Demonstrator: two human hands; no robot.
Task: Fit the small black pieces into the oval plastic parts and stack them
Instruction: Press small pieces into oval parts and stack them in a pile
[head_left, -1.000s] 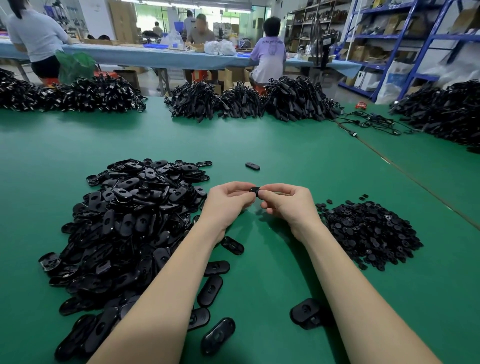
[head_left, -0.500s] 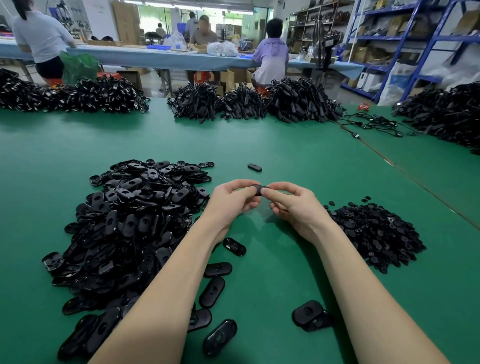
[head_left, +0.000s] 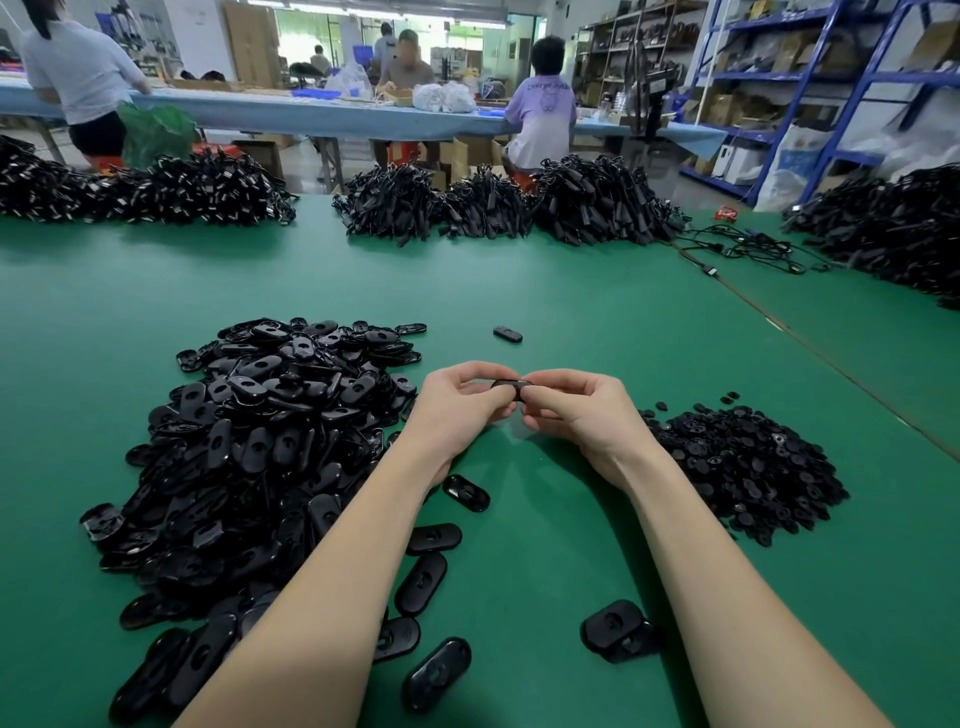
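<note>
Two hands meet at the centre of the green table (head_left: 571, 291), raised a little above it, and both pinch one oval plastic part (head_left: 511, 385) between them: the left hand (head_left: 457, 410) holds its left end between thumb and curled fingers, the right hand (head_left: 576, 415) grips its right end the same way, fingertips almost touching. Whether a small black piece already sits in that part cannot be told, since the fingers cover most of it. At nine o'clock from the hands lies a large heap of oval parts (head_left: 260, 441), spilling toward seven o'clock, where several loose ovals (head_left: 421, 582) lie flat beside the left forearm. At three o'clock sits a lower pile of small black pieces (head_left: 743, 462). At five o'clock, near the right forearm, a short stack of ovals (head_left: 615, 631) rests on the table. A single oval (head_left: 507, 334) lies alone at twelve o'clock, just beyond the hands. Farther back, bundles of black cables (head_left: 498, 208) line the table's far edge, and people sit at a blue bench (head_left: 322, 117) behind them.
</note>
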